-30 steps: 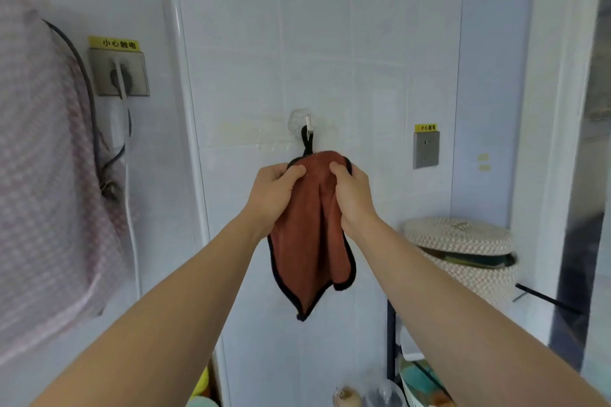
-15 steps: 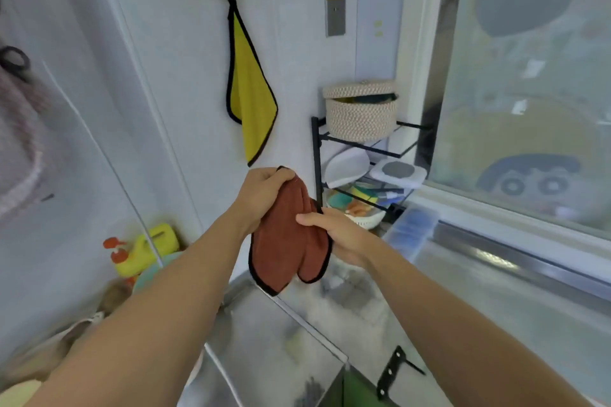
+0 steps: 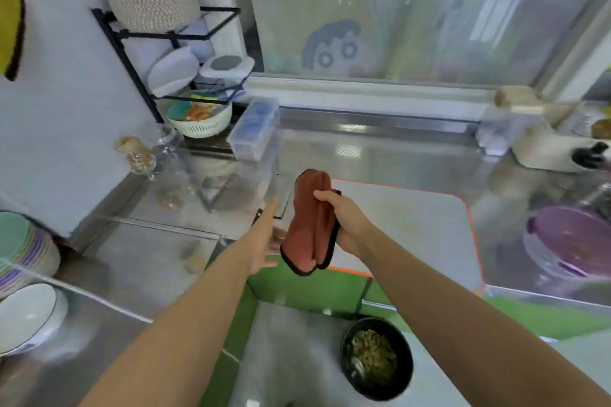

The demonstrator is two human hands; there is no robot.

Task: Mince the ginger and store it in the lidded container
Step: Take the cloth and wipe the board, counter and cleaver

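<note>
The rust cloth (image 3: 309, 225) is hanging folded above the near-left corner of the board (image 3: 413, 225), its long axis running up and down with the top end leaning away toward the window. The right hand (image 3: 347, 221) is gripping it at the middle, fingers (image 3: 325, 196) curling round the fold. Half a second ago both hands were holding it; now the left hand (image 3: 261, 241) is letting go, its fingers spreading straight just beside the cloth, and the view is dropping from the wall to the steel surface (image 3: 363, 149). The yellow cloth (image 3: 10, 26) is now being cut off at the left edge. Some left fingers are hiding behind the rust cloth, and blur is softening most edges. Low in the view, a black bowl (image 3: 406, 373) is holding chopped greenish bits (image 3: 370, 357); whether they are ginger I cannot tell. A lidded box (image 3: 228, 68) is sitting on the rack (image 3: 112, 33).
</note>
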